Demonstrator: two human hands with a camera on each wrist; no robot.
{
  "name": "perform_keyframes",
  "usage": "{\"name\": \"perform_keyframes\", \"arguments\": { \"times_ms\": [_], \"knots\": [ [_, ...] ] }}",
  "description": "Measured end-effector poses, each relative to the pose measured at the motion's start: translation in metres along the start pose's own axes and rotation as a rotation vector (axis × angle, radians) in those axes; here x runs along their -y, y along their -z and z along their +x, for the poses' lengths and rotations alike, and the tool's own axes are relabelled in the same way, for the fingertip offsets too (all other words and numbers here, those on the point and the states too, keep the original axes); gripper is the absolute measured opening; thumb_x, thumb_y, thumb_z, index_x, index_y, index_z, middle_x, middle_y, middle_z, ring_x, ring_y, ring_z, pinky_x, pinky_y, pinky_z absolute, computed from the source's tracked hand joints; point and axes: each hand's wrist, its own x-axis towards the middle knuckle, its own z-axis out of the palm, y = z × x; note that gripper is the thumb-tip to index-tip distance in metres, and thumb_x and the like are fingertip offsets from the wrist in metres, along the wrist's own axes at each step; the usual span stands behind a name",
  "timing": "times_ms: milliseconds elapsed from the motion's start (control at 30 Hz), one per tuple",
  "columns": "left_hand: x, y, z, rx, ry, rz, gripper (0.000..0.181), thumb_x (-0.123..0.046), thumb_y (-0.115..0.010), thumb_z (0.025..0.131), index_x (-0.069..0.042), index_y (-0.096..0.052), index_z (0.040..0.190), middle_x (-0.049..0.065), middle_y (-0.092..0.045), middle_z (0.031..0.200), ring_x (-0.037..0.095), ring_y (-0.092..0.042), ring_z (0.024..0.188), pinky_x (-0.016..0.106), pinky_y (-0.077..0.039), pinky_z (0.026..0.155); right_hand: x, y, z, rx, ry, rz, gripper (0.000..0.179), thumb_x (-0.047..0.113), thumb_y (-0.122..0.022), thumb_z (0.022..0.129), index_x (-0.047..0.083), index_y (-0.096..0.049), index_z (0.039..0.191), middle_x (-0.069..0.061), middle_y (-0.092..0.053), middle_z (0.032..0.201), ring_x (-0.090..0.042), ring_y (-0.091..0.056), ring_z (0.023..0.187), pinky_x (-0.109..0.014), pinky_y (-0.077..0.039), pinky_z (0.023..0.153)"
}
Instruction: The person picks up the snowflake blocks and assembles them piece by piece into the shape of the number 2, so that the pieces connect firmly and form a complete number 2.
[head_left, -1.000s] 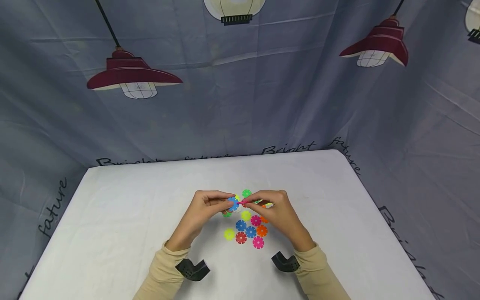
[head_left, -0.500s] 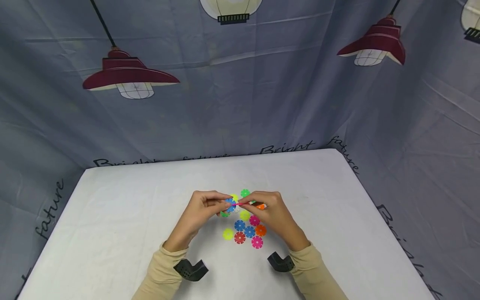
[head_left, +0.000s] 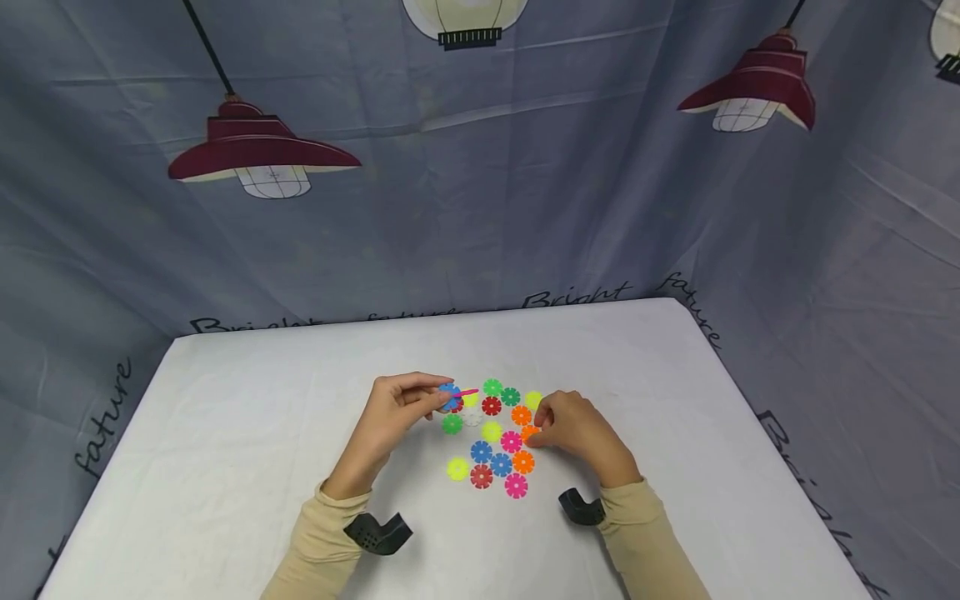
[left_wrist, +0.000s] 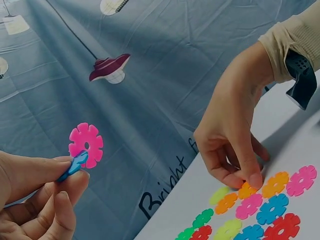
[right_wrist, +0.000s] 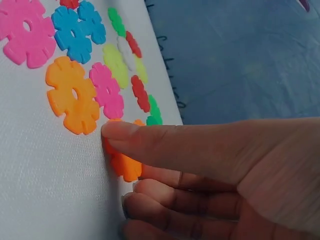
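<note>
My left hand (head_left: 399,412) pinches a blue flower-shaped interlocking disc (left_wrist: 76,166) between thumb and fingers, raised above the table. Slotted into it at an angle is a pink disc (left_wrist: 92,136), which shows edge-on as a thin strip in the head view. To the right, my right hand (head_left: 581,432) is low at the tabletop. Its thumb and fingers close on an orange disc (right_wrist: 127,167) at the right side of the spread, and the thumb covers part of it.
Several loose discs lie flat on the white table (head_left: 262,450), among them a pink disc (head_left: 516,486), a red disc (head_left: 482,476), a yellow disc (head_left: 457,468) and a green disc (head_left: 452,423). A grey printed curtain (head_left: 450,208) hangs behind the table.
My right hand has let go of the pink disc and moved right and down to an orange disc. My left hand has drawn slightly left with the joined blue and pink discs.
</note>
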Motion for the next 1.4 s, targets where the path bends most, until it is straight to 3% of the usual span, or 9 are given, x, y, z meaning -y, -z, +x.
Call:
{"name": "perform_keyframes", "arguments": {
  "times_ms": [200,333,400,467,567,667,967,1400],
  "knots": [
    [-0.002,0.0,-0.001,0.01,-0.012,-0.003,0.028,-0.018,-0.075,0.096,-0.002,-0.075,0.119,0.011,-0.075,0.098,0.012,-0.071,0.077,0.032,-0.06,0.076,-0.003,0.0,0.001,0.061,0.043,0.022,0.027,0.011,-0.089,0.079,0.01,-0.062,0.083,-0.002,-0.052,0.07,-0.018,-0.048,0.069,-0.028,-0.038,0.063],
    [-0.002,-0.001,-0.001,0.009,-0.015,0.0,0.024,-0.018,-0.075,0.096,-0.006,-0.077,0.117,0.012,-0.075,0.098,0.012,-0.071,0.077,0.032,-0.06,0.076,-0.004,0.004,0.002,0.081,0.155,0.064,0.019,0.003,-0.08,0.086,0.009,-0.063,0.092,-0.001,-0.056,0.074,-0.016,-0.053,0.066,-0.025,-0.045,0.061],
    [-0.002,-0.001,-0.001,0.006,-0.017,0.002,0.024,-0.018,-0.075,0.096,-0.007,-0.077,0.117,0.012,-0.075,0.099,0.012,-0.07,0.076,0.031,-0.06,0.076,-0.002,0.007,0.002,0.066,0.201,0.176,0.015,0.003,-0.077,0.089,0.008,-0.064,0.096,-0.003,-0.063,0.079,-0.017,-0.061,0.066,-0.026,-0.053,0.062],
    [0.0,-0.001,-0.001,0.007,-0.022,0.005,0.025,-0.019,-0.075,0.095,-0.005,-0.077,0.117,0.013,-0.074,0.099,0.012,-0.069,0.076,0.03,-0.059,0.075,0.002,0.012,0.001,0.042,0.226,0.357,0.012,0.006,-0.075,0.093,0.006,-0.066,0.101,-0.008,-0.071,0.086,-0.026,-0.07,0.071,-0.031,-0.061,0.066],
    [0.001,-0.003,-0.002,0.014,-0.025,0.005,0.025,-0.02,-0.076,0.095,-0.006,-0.077,0.117,0.014,-0.074,0.1,0.013,-0.069,0.076,0.028,-0.059,0.075,0.013,0.018,-0.005,0.012,0.251,0.621,0.019,0.013,-0.075,0.095,0.003,-0.067,0.109,-0.017,-0.076,0.1,-0.039,-0.076,0.088,-0.04,-0.065,0.075],
    [0.001,-0.005,-0.002,0.023,-0.022,0.01,0.024,-0.021,-0.076,0.095,-0.01,-0.078,0.116,0.013,-0.075,0.1,0.013,-0.069,0.076,0.029,-0.059,0.076,0.024,0.022,-0.011,0.002,0.278,0.737,0.024,0.015,-0.076,0.095,0.001,-0.069,0.113,-0.021,-0.076,0.106,-0.041,-0.077,0.093,-0.041,-0.065,0.077],
    [-0.001,-0.008,-0.003,0.051,-0.057,0.039,0.021,-0.021,-0.077,0.095,-0.01,-0.078,0.113,0.014,-0.077,0.099,0.014,-0.071,0.075,0.036,-0.062,0.077,0.04,0.02,-0.019,-0.083,0.286,0.703,0.024,0.012,-0.08,0.091,0.002,-0.074,0.112,-0.019,-0.076,0.108,-0.016,-0.078,0.085,-0.033,-0.065,0.073],
    [-0.003,-0.009,-0.004,0.042,-0.138,0.11,0.019,-0.018,-0.078,0.094,-0.008,-0.079,0.11,0.014,-0.075,0.095,0.012,-0.068,0.073,0.023,-0.056,0.07,0.047,0.014,-0.024,-0.188,0.348,0.635,0.019,0.01,-0.081,0.089,0.003,-0.077,0.106,-0.016,-0.078,0.099,-0.016,-0.077,0.076,-0.031,-0.064,0.072]
  ]
}}
